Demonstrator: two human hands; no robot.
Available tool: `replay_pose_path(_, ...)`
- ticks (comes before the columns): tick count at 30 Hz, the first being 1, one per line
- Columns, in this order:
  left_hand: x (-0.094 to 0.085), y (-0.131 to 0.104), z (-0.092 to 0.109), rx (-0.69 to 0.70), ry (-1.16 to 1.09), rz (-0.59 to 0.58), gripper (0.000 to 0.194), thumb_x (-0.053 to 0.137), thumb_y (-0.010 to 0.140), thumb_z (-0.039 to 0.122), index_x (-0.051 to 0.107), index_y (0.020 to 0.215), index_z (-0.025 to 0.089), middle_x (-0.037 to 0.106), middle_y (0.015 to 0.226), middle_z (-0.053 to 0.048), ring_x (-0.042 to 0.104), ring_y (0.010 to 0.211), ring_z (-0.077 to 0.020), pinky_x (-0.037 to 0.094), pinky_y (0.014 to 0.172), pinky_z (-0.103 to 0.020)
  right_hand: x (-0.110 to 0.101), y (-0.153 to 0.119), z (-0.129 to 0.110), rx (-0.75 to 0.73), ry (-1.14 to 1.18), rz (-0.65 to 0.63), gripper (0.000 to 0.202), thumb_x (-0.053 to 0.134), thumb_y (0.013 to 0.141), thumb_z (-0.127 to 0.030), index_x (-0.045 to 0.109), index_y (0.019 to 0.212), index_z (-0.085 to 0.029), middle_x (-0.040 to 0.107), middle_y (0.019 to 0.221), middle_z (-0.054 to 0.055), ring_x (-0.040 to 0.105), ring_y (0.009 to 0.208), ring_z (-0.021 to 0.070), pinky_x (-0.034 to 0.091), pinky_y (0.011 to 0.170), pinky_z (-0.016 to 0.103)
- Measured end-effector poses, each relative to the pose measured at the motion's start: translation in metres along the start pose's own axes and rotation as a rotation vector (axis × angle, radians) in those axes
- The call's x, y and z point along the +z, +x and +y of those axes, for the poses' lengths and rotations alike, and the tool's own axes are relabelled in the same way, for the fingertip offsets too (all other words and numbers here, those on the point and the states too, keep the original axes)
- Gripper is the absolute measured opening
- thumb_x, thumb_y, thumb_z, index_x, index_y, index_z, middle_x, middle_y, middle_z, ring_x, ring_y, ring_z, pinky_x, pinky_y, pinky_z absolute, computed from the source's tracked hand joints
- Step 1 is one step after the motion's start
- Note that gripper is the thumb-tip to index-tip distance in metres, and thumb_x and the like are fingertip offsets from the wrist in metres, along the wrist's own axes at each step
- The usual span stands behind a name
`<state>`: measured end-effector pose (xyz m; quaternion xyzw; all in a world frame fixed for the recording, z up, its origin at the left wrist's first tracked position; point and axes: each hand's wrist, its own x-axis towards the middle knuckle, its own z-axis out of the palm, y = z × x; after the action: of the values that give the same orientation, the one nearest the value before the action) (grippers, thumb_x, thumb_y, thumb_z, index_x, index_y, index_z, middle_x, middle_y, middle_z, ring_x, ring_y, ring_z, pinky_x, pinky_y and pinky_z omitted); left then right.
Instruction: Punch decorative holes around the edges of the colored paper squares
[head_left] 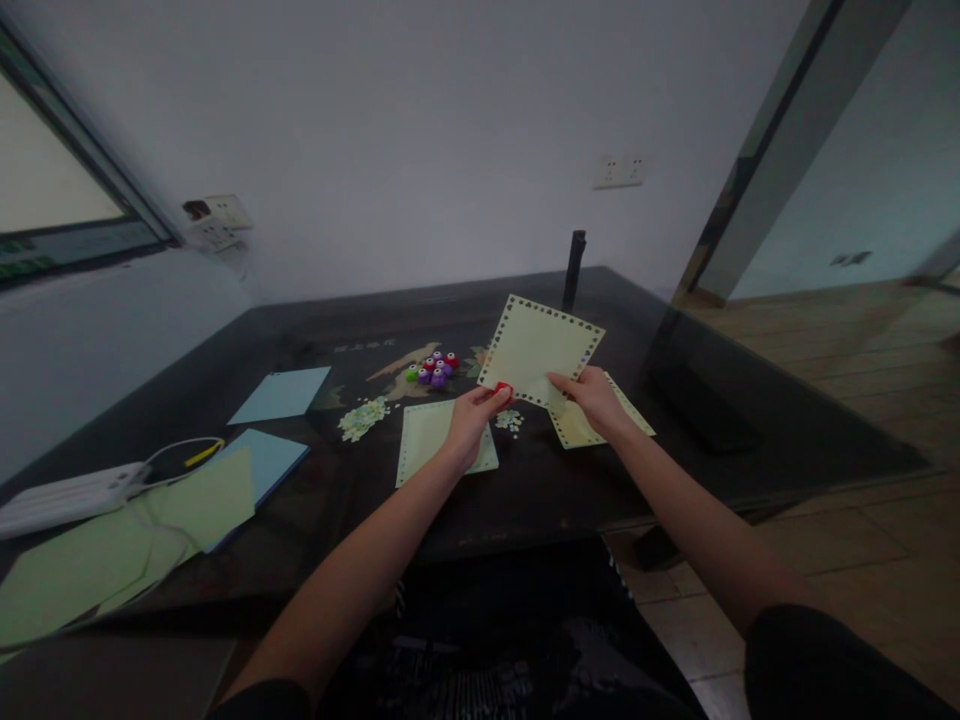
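Observation:
A pale yellow-green sheet (536, 350) with small holes punched along its edges is held up above the table. My left hand (474, 415) is closed on a small red punch (504, 390) at the sheet's lower left corner. The fingers of my right hand (589, 395) pinch the sheet's lower right edge. Below my left hand lies another punched sheet (424, 435), partly covered by that hand. A third punched sheet (577, 425) rests under my right wrist. Small punched-out bits (510, 422) lie between these two sheets.
Several red, purple and green punches (435, 370) stand mid-table, left of the held sheet. A heap of paper bits (364, 418) is nearby. Blue sheets (281, 394), green sheets (202, 500) and a white power strip (71, 498) lie left. A black post (574, 268) rises behind.

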<state>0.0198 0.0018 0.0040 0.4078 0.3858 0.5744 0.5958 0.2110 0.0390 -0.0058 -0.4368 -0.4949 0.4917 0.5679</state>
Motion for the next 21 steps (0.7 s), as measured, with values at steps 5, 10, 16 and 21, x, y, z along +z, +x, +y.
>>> replay_pose_path(5, 0.0001, 0.0005, 0.0019, -0.037, -0.012, -0.029, 0.034, 0.081, 0.056, 0.031, 0.069, 0.079, 0.009, 0.069, 0.079, -0.007, 0.065, 0.077, -0.0158, 0.046, 0.088, -0.033, -0.0016, 0.0004, 0.0020, 0.010, -0.032, 0.005, 0.040, 0.078, 0.057, -0.039, 0.069, 0.087, -0.014, 0.072, 0.093, 0.010, 0.067, 0.079, 0.0242, 0.053, 0.074, 0.039)
replay_pose_path(10, 0.0014, 0.0004, 0.0009, -0.057, -0.015, -0.039, 0.034, 0.081, 0.056, 0.029, 0.067, 0.079, 0.009, 0.069, 0.082, -0.008, 0.065, 0.080, -0.0164, 0.046, 0.089, -0.034, -0.0030, 0.0012, 0.0051, 0.003, 0.008, -0.004, 0.040, 0.078, 0.057, -0.038, 0.069, 0.089, -0.015, 0.071, 0.097, 0.008, 0.067, 0.083, 0.0232, 0.052, 0.078, 0.038)
replay_pose_path(16, -0.0013, 0.0016, 0.0004, -0.056, 0.030, -0.087, 0.033, 0.079, 0.060, 0.028, 0.065, 0.084, 0.009, 0.069, 0.087, -0.009, 0.065, 0.083, -0.0162, 0.046, 0.089, -0.033, -0.0039, 0.0013, 0.0032, 0.008, -0.010, 0.027, 0.038, 0.078, 0.057, -0.037, 0.069, 0.087, -0.015, 0.072, 0.093, 0.009, 0.067, 0.080, 0.0247, 0.053, 0.076, 0.041)
replay_pose_path(21, -0.0042, 0.0028, 0.0017, -0.018, 0.233, -0.134, 0.034, 0.076, 0.063, 0.027, 0.065, 0.090, 0.010, 0.069, 0.095, -0.011, 0.064, 0.088, -0.0179, 0.046, 0.088, -0.034, -0.0064, 0.0028, 0.0005, -0.029, 0.055, 0.075, 0.039, 0.079, 0.056, -0.035, 0.069, 0.088, -0.015, 0.072, 0.096, 0.009, 0.067, 0.084, 0.0242, 0.052, 0.079, 0.040)
